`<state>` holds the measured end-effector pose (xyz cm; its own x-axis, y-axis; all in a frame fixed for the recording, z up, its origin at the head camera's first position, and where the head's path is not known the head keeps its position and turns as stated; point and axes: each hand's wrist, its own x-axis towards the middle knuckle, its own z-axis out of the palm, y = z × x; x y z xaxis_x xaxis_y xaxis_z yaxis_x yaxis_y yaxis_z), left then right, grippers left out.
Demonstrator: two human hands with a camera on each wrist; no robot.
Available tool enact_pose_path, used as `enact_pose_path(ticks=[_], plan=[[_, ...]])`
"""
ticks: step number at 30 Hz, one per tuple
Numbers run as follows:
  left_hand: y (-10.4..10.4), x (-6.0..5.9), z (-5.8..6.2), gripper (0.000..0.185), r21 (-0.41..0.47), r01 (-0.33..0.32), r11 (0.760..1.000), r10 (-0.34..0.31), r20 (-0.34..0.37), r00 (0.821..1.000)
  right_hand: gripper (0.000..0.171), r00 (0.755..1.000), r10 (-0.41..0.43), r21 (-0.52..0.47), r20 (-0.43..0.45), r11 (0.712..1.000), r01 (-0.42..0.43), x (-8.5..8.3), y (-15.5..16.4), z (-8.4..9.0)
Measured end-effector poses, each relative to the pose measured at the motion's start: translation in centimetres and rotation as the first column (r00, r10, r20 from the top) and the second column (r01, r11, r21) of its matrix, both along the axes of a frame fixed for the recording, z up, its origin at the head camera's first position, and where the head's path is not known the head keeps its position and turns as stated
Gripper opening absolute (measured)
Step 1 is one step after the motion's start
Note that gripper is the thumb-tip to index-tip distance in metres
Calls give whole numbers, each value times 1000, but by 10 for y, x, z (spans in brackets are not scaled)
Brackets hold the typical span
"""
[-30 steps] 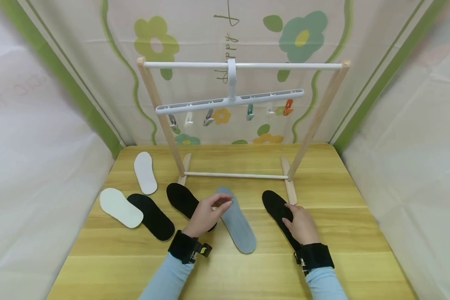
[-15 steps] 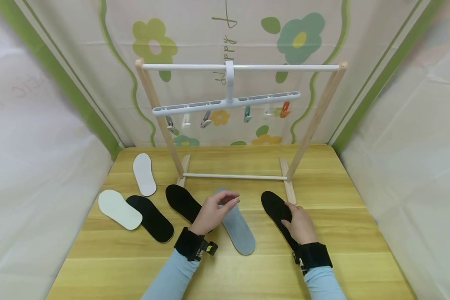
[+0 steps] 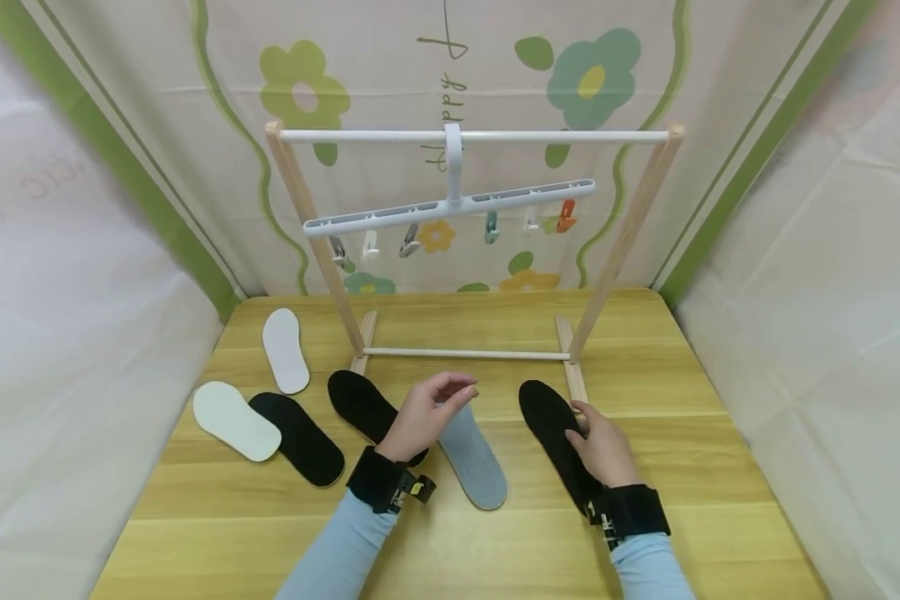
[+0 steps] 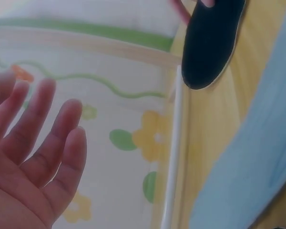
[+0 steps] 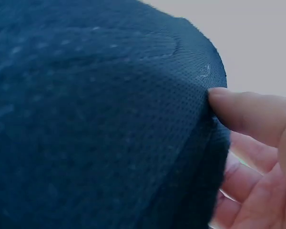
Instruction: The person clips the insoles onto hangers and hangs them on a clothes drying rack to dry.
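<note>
My right hand (image 3: 607, 450) pinches the edge of a black insole (image 3: 546, 417) at the right of the table. In the right wrist view, the thumb (image 5: 248, 112) lies on the dotted face of this insole (image 5: 109, 119), and the other fingers are behind its edge. My left hand (image 3: 420, 421) holds nothing, its fingers loosely bent. It hovers over a grey-blue insole (image 3: 476, 471) and overlaps a second black insole (image 3: 358, 402) in the head view. The left wrist view shows the left hand's palm and fingers (image 4: 35, 162) apart from everything.
A wooden rack (image 3: 633, 225) with a white top bar stands at the back. From it hangs a white hanger (image 3: 390, 217) with several clips, one orange (image 3: 566, 217). At left lie a white insole (image 3: 285, 350), a cream insole (image 3: 236, 421) and another black insole (image 3: 300, 437), partly overlapped.
My left hand has shifted slightly to the right and away from me over the grey-blue insole. The right hand's fingers have moved outward to the black insole's right edge. The head view has drifted slightly.
</note>
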<state>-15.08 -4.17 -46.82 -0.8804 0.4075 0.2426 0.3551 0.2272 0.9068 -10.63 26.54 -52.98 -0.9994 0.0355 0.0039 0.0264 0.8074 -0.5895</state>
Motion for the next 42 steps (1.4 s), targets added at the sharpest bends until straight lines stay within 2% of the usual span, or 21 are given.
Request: enact_pose_path(ticks=[6,10,23,30,38,42], plan=[[2,-3,3,24,31,8,999,-8,13,1000,33,999,-42,-70,0,997,42,1,0,13],[6,-5,6,24,64,19,998,-20,15,1000,27,996,-79,-116,-30,990,75,2,-1,23],[19,-19,26,25,106,37,994,-39,13,999,30,982,-162,-209,-95,968,140,6,1,45],[29,-36,38,26,111,71,991,-69,-25,997,29,975,-194,-260,-112,952,159,7,0,52],[46,-59,59,30,-14,27,1000,-29,-118,993,26,968,-198,-253,-153,955,156,6,1,57],[56,-76,68,37,-27,35,999,-38,-115,993,25,965,-206,-241,-164,957,163,5,2,57]])
